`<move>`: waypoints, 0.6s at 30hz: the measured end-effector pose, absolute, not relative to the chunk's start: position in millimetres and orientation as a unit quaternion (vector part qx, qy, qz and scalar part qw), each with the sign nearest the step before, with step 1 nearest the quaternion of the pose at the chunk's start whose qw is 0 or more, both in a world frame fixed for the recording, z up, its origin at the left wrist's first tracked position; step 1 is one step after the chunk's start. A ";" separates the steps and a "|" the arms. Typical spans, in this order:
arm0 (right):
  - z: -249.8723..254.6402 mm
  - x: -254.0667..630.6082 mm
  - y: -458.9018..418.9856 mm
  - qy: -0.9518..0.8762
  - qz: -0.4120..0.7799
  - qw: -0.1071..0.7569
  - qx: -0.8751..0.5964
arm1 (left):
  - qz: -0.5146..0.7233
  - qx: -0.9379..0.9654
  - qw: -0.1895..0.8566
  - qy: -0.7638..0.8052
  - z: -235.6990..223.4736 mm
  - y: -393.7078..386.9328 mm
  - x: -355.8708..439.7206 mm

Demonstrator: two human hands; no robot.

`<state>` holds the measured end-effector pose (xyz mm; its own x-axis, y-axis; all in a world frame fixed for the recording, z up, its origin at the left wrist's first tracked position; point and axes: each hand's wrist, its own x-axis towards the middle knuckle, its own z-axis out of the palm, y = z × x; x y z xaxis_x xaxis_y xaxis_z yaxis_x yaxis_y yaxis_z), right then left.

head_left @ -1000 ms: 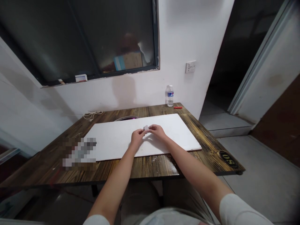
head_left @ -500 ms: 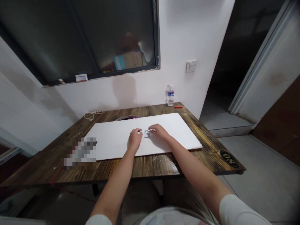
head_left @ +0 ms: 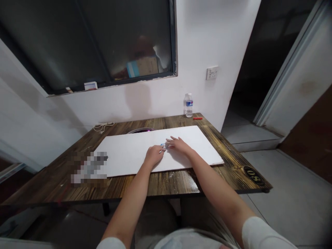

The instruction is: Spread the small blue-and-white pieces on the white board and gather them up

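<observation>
A small white piece with blue marks [head_left: 162, 145], thin like paper or a wrapper, lies on the white board [head_left: 129, 155] between my hands. My left hand [head_left: 155, 155] is closed at its near left side, thumb and fingertips pinching its edge. Over the right side of the piece, my right hand [head_left: 178, 145] is open with fingers spread apart, the fingertips on or just above it. Parts of the piece are hidden by the fingers.
The board lies on a dark wooden table [head_left: 166, 185]. Behind it are a coiled white cable [head_left: 103, 127], a round rimmed object [head_left: 140, 130], a water bottle [head_left: 189, 106] and a red pen-like stick [head_left: 197, 118]. A blurred patch [head_left: 90, 167] covers something at left.
Both hands held the piece up off the board, then parted with it lying between them. Now my left hand has come right onto it, and my right fingers have spread over it.
</observation>
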<state>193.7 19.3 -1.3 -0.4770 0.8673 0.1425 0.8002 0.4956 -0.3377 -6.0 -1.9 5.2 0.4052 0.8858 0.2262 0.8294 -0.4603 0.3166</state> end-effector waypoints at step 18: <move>-5.6 185.9 13.2 -0.878 0.186 0.155 -0.414 | 0.155 0.798 0.064 0.579 -16.4 17.8 -1.4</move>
